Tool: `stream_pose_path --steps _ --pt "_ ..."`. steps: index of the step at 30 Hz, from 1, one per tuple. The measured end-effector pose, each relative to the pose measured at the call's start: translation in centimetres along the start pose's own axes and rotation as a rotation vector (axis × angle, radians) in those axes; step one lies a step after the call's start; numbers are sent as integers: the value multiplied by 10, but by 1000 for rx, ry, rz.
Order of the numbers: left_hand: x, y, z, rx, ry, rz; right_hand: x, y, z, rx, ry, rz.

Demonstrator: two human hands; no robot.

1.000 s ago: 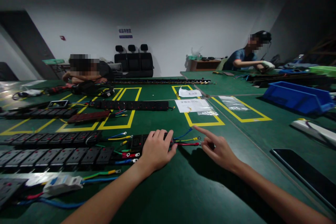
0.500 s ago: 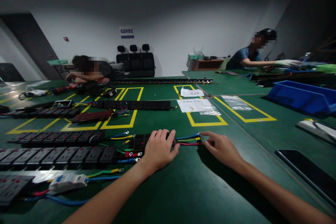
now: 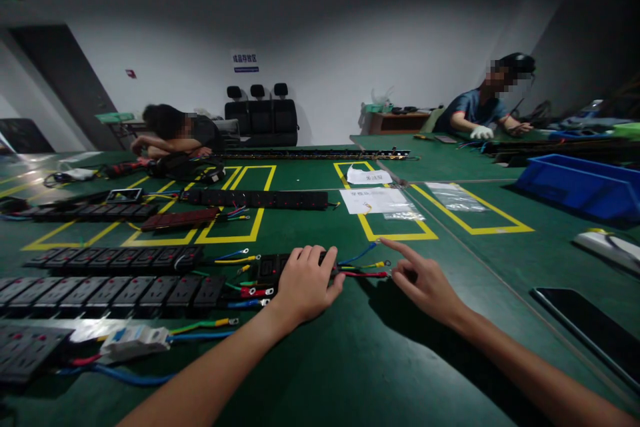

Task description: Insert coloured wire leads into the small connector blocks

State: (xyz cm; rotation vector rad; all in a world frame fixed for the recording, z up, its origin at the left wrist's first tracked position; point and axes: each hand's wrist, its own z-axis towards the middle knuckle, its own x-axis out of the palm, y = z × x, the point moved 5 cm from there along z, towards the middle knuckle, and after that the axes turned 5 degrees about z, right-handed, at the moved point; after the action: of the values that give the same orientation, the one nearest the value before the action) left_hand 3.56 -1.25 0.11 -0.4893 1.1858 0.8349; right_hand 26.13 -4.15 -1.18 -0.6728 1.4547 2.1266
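My left hand [image 3: 309, 278] is draped over a short black power strip [image 3: 269, 269], its fingers curled across the top and its thumb at the right side. From the strip's right end come a blue wire [image 3: 361, 255], a yellow-green wire [image 3: 367, 266] and a red wire [image 3: 366, 274] with metal lugs. My right hand [image 3: 421, 278] has its index finger stretched out to the blue wire's lug, at or very near it. The other right fingers are curled in, and the thumb stays apart near the red wire's end.
Longer black socket strips [image 3: 115, 295] lie to the left, with a white breaker [image 3: 135, 343] in front. A phone [image 3: 583, 327], a blue bin [image 3: 580, 187] and paper sheets [image 3: 373, 201] are on the green table. Two people [image 3: 470, 113] sit across it.
The blue wire's end has bent away from the other wires, toward the far side, with my right index finger following it. My left hand stays on the strip. The far-right person's gloved hand moved left.
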Motion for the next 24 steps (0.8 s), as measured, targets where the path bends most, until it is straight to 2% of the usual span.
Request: stream_pose_path --steps 4,13,24 --pt "0 0 0 -1 5 -2 0 5 -1 -54 19 26" --pt "-1 1 -1 0 9 -1 -3 0 -1 9 -68 -11" --pt "0 0 -1 6 -9 4 -5 2 -1 8 -113 -18"
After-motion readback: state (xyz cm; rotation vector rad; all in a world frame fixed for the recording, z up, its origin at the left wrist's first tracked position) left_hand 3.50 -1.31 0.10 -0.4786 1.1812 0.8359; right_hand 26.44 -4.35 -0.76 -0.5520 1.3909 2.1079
